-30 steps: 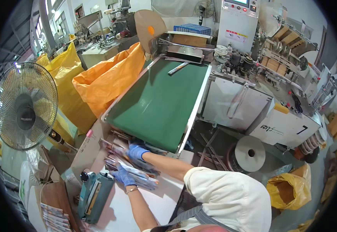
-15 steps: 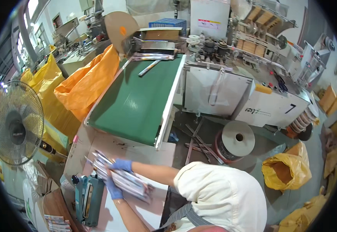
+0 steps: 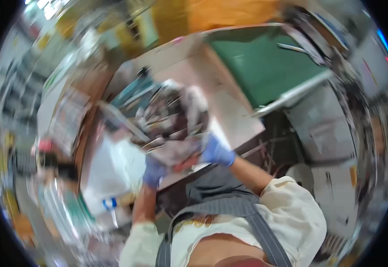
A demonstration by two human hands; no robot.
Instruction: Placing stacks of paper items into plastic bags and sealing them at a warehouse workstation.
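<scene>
My left hand (image 3: 155,171), in a blue-purple glove, is closed on the near left edge of a bundle of printed flat packets (image 3: 176,150). My right hand (image 3: 219,150), gloved alike, grips the bundle's right side. The packets are smeared by motion, pinkish and white with dark parts, and look spread out toward the far side, over the pale worktable (image 3: 236,118). Just past them stands a teal bench-top device (image 3: 131,92) with a black knob, partly hidden by the packets.
A green conveyor belt (image 3: 265,62) with white side rails lies at the far right, one thin packet (image 3: 290,47) on it. At left, more printed packets (image 3: 69,118) rest beside a brown board edge (image 3: 83,142). Orange sacking (image 3: 229,12) hangs behind.
My view has swung left and down, so the conveyor now sits to the right. The packet bundle, earlier a compact slanted stack, is spread wider, with my hands apart at its near side.
</scene>
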